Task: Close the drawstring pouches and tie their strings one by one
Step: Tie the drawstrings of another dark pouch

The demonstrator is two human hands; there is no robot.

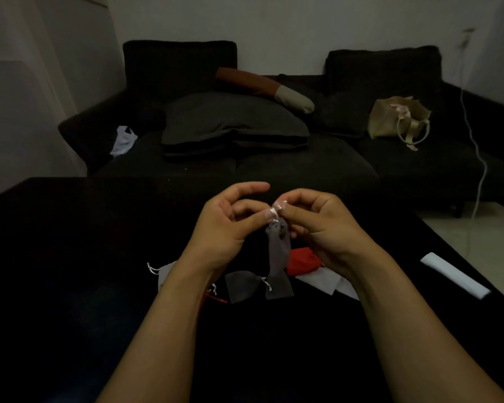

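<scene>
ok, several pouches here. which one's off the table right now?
The grey pouch hanging between both hands: left hand and right hand pinch its white string at the neck. The other grey pouches and the red pouch lie on the table.

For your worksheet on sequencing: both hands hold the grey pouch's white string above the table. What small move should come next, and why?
Probably pull the white string ends apart to tighten the knot: the left hand and right hand pinch it above the gathered grey pouch.
</scene>
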